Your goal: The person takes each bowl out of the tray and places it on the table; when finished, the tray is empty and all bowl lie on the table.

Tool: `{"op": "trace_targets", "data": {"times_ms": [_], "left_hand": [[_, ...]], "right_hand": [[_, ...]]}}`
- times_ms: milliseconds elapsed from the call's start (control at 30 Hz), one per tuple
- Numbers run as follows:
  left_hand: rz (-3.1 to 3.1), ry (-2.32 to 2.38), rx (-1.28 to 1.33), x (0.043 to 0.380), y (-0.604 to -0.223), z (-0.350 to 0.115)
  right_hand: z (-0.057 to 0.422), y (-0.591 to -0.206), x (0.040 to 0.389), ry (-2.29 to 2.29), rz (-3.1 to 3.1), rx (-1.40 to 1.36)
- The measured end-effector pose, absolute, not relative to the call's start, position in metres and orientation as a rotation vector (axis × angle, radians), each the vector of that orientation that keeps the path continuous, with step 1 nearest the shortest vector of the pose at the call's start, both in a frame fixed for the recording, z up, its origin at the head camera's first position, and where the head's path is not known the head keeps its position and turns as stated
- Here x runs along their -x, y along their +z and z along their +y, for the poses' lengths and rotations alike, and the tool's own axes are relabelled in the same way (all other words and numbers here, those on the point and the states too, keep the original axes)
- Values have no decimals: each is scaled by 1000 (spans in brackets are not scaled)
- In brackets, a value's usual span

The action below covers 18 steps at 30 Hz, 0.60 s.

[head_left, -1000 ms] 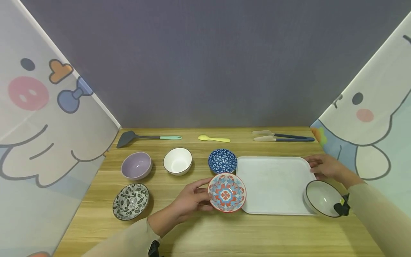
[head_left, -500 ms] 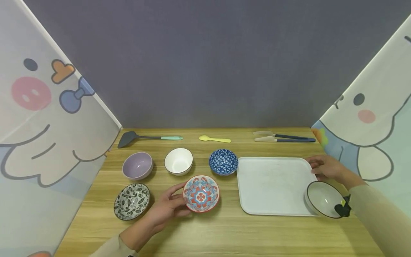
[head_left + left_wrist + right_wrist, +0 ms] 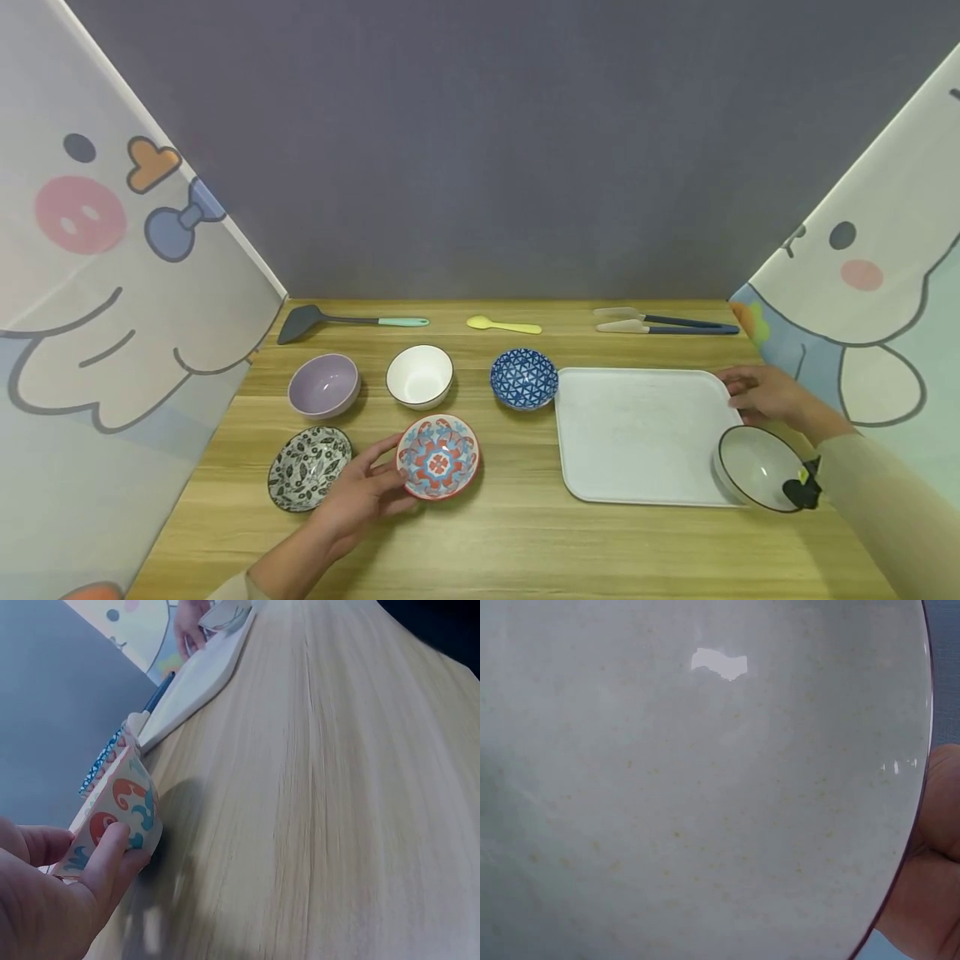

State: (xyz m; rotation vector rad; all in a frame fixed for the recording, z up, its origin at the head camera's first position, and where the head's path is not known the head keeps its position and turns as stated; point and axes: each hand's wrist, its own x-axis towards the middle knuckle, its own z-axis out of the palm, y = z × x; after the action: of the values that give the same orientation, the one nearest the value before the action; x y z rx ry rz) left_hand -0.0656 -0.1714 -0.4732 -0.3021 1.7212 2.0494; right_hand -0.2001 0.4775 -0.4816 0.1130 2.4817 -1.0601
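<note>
My left hand pinches the side of a small bowl with a red and blue flower pattern. In the left wrist view this bowl tilts above the wood, thumb and fingers at its rim. A black-and-white leaf-patterned bowl is just left of that hand. My right hand is at the right edge of a white tray, fingers against its corner. Under that wrist is a white dark-rimmed bowl, overlapping the tray's near corner; this bowl fills most of the right wrist view.
A purple bowl, a white bowl and a blue patterned bowl stand in a row. Behind them lie a spatula, a yellow spoon and tongs. A grey wall bounds the back.
My left hand has carried the red and blue bowl leftward, away from the tray, to between the leaf-patterned bowl and the blue one. My right hand stays at the tray's edge.
</note>
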Motion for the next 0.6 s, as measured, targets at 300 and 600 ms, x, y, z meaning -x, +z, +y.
{"op": "trace_targets", "data": {"times_ms": [300, 600], "left_hand": [[1709, 2046, 288, 64, -478, -177], [1775, 1965, 248, 67, -478, -181]], "right_hand": [[475, -479, 199, -1069, 2472, -112], [476, -479, 201, -1065, 2462, -81]]}}
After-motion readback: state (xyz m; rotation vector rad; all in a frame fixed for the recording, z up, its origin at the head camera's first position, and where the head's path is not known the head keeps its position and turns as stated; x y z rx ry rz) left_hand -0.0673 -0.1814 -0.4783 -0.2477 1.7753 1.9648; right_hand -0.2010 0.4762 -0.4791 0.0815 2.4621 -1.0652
